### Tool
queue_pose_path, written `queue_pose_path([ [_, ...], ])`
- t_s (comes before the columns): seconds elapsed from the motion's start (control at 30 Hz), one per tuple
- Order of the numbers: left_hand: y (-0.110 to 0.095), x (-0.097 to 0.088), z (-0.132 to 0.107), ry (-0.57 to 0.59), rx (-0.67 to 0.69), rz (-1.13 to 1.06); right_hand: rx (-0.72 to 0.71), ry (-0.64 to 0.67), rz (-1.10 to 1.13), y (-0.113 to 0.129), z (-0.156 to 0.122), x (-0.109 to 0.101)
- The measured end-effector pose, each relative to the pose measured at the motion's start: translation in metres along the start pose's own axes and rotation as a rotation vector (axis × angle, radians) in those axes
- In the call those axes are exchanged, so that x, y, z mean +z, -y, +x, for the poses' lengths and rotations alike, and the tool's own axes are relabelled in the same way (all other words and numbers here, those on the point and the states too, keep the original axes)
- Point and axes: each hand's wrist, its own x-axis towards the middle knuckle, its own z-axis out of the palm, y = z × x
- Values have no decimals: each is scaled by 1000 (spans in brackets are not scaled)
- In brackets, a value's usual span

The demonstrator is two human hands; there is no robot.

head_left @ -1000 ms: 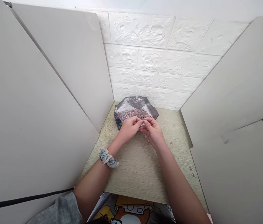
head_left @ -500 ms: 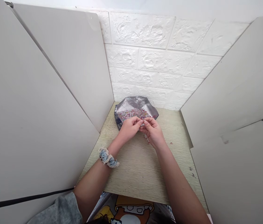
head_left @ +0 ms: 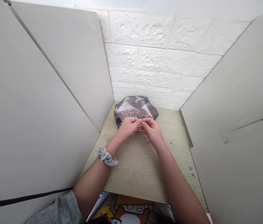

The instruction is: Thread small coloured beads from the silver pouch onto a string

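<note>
My left hand [head_left: 128,127] and my right hand [head_left: 153,132] meet fingertip to fingertip just in front of a silver foil-lined bag [head_left: 136,104]. Both are closed in a pinch. Whatever the left fingertips pinch is too small to make out. From under my right hand hangs a short beaded string [head_left: 146,138], its upper part hidden by the fingers. Inside the open bag lies a heap of small multicoloured beads [head_left: 133,114], pink, red, white and yellow. On my left wrist sits a blue and white scrunchie [head_left: 107,157].
The pale wood-grain tabletop [head_left: 136,168] runs back to a white brick-patterned wall [head_left: 143,31]. White panels [head_left: 75,56] rise on the left and right. Small metal fittings [head_left: 191,171] sit near the right edge. A cartoon-printed cloth [head_left: 131,211] shows below the front edge.
My hands have shifted slightly left, and the fingertips have drawn closer together. The left wrist has moved a little. The bag stays in place.
</note>
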Motion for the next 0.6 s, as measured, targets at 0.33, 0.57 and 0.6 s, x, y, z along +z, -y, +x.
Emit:
queue_pose_path([
  [0.33,-3,-1,-2,51,-27,-89,-104,-44,-204,4,-4,0],
  [0.57,-2,-2,-1,68,-50,-120,-249,-107,-404,6,-6,1],
  [0.6,-2,-2,-1,75,-53,-125,-273,-125,-424,5,-6,1],
])
